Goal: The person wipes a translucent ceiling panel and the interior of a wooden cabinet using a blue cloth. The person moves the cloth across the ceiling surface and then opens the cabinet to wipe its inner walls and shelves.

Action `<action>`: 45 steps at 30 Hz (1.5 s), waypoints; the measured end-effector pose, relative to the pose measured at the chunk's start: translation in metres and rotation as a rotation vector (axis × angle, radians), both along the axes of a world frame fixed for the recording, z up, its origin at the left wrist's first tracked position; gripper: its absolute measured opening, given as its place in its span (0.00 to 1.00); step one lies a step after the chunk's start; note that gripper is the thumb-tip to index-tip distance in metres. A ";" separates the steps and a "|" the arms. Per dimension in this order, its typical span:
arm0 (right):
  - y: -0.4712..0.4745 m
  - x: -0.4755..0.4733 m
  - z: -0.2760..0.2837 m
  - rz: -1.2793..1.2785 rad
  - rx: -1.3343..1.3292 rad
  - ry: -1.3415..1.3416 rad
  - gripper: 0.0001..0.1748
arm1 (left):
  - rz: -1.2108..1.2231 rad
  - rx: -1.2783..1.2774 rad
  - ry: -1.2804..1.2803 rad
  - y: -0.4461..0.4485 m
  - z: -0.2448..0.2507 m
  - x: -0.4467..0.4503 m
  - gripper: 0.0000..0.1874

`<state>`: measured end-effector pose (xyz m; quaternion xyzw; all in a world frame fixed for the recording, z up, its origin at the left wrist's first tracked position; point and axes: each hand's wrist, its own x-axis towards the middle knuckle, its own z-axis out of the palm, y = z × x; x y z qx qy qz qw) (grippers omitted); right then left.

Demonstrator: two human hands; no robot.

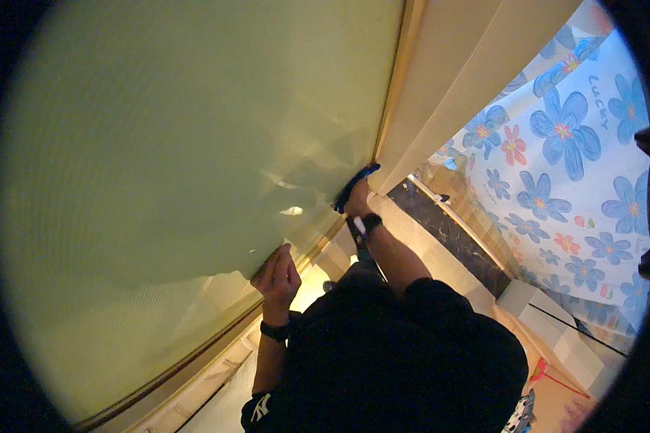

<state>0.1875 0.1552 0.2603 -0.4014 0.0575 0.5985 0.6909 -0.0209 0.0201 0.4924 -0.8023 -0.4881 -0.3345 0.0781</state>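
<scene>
A large, greenish translucent panel (168, 151) with fine ribbing and a narrow frame fills the left and upper view. My left hand (277, 276) is at its lower part, fingers curled near the surface; whether something is in them cannot be told. To the right, my right hand (358, 197) has a dark blue, fluffy chenille cleaning cloth (352, 187) against the panel near the frame's corner. The cloth hides most of the fingers. Dark bands circle both wrists.
A pale door frame or wall edge (439, 81) runs beside the panel. At right hangs a white curtain with blue flowers (563, 130). Below it are a dark marbled threshold (449, 233), wooden flooring (449, 187) and white boxes (552, 330). A pinkish box (563, 403) stands lower right.
</scene>
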 end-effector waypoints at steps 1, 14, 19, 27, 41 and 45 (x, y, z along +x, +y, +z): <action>0.008 0.013 -0.009 0.051 -0.007 0.026 0.28 | 0.008 0.010 0.022 0.000 -0.001 0.000 0.09; 0.012 0.025 -0.007 0.052 0.264 -0.719 0.26 | 0.002 0.073 0.099 0.000 -0.002 -0.004 0.09; 0.001 -0.009 0.101 -0.214 0.009 -0.367 0.26 | -0.019 0.106 0.080 0.002 -0.001 -0.002 0.08; -0.045 -0.050 0.100 -0.069 -0.073 0.041 0.27 | -0.062 0.031 0.033 0.002 -0.001 -0.004 0.07; -0.095 -0.089 0.103 0.374 0.032 0.356 0.25 | -0.038 -0.021 0.084 -0.003 0.004 -0.005 0.08; -0.062 -0.050 0.086 0.243 -0.113 0.177 0.23 | -0.035 -0.091 0.012 -0.005 0.004 -0.009 0.06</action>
